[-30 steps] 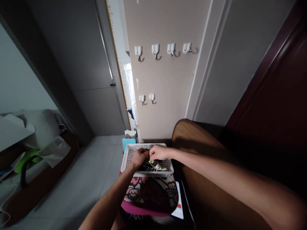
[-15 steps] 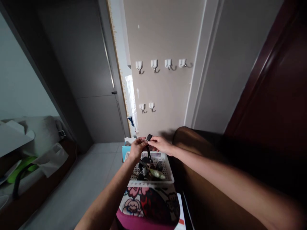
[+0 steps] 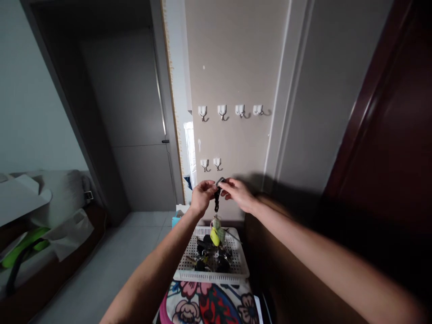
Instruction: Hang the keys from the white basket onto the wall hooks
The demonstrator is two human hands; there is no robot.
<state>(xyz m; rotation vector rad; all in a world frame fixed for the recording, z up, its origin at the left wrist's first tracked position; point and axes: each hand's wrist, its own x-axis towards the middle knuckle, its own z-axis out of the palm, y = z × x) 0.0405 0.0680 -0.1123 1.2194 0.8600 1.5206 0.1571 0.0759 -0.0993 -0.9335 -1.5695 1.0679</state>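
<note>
My left hand [image 3: 202, 196] and my right hand [image 3: 239, 193] are raised in front of the beige wall, both pinching the top of a dark keychain [image 3: 217, 198]. A yellow-green charm [image 3: 215, 234] dangles from the keychain, just above a white perforated basket [image 3: 236, 270]. The basket holds several more dark keys and fobs [image 3: 209, 258]. Two small white hooks [image 3: 210, 164] sit on the wall just above my hands. A row of several white hooks [image 3: 230, 110] hangs higher up.
The basket rests on a floral pink cushion [image 3: 209, 306]. A dark wooden piece of furniture [image 3: 286, 270] stands at the right, a dark red door [image 3: 398, 126] beyond it. A grey sliding door [image 3: 135, 135] is at the left, a cluttered bench [image 3: 40, 234] lower left, a teal box [image 3: 176, 218] on the floor.
Both hands rose from the basket, lifting the keychain out until its charm hangs clear. The view tilted upward, so the hooks sit lower in frame.
</note>
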